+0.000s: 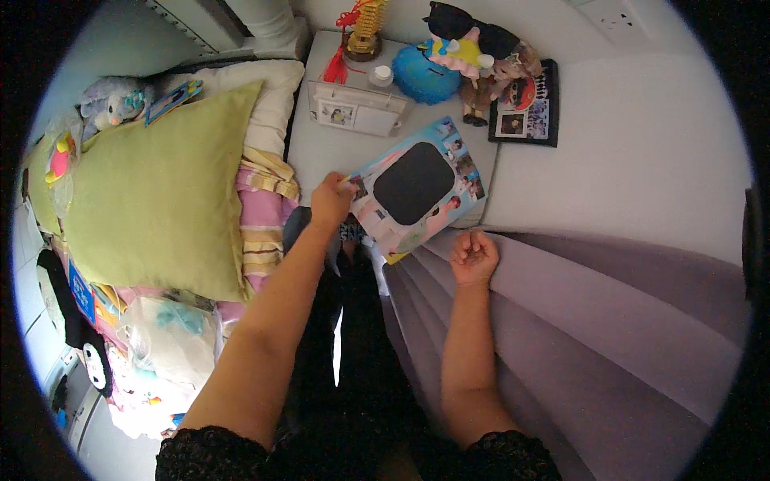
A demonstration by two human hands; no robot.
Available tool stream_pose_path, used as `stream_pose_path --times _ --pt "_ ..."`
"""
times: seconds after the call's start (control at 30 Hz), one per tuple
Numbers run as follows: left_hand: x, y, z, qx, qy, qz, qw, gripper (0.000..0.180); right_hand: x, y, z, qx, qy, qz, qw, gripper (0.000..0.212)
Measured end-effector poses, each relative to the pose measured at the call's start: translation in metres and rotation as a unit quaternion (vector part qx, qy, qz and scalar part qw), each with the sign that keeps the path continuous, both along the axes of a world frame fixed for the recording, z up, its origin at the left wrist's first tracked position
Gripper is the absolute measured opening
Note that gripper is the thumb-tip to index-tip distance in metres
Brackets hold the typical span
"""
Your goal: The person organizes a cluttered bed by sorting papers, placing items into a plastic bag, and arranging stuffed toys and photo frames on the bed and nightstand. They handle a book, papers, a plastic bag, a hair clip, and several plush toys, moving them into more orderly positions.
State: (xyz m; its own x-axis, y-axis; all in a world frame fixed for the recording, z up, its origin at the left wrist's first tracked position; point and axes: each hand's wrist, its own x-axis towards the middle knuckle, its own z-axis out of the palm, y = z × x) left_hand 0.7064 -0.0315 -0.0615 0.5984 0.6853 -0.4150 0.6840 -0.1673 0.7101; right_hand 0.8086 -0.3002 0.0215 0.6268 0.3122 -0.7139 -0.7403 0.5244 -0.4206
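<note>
Gripping photo-printed sheet (415, 183) in left hand (333, 199), not yet released; holding nothing visible in unclenched, half-curled right hand (473, 255).

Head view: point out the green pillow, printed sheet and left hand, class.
Green pillow (164, 192), head view: middle of its cover.
Printed sheet (415, 184), head view: its dark central patch.
Left hand (330, 200), head view: its back.
</note>
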Motion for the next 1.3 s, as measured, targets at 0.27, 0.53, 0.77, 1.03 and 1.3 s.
stream_pose_path --times 0.27,0.53,0.77,1.03,1.3 --pt "0.071 0.007 0.01 0.01 -0.094 0.117 0.989 0.043 0.004 -0.002 -0.002 0.015 0.006 0.024 1.0 0.029" --pt "0.03 -0.066 -0.025 -0.088 -0.032 0.194 0.977 0.043 0.003 -0.001 -0.01 0.032 -0.005 0.037 0.999 0.028" --pt "0.024 -0.08 -0.023 -0.05 -0.001 0.158 0.986 0.053 0.004 0.003 -0.005 0.009 0.012 0.036 0.999 0.027" --pt "0.004 -0.075 -0.007 -0.033 -0.046 0.131 0.99 0.052 0.001 -0.002 -0.011 0.03 -0.002 0.039 0.999 0.027" --pt "0.048 -0.063 -0.016 0.077 -0.066 0.016 0.995 0.05 -0.002 0.007 -0.002 0.007 0.01 0.034 0.999 0.027"
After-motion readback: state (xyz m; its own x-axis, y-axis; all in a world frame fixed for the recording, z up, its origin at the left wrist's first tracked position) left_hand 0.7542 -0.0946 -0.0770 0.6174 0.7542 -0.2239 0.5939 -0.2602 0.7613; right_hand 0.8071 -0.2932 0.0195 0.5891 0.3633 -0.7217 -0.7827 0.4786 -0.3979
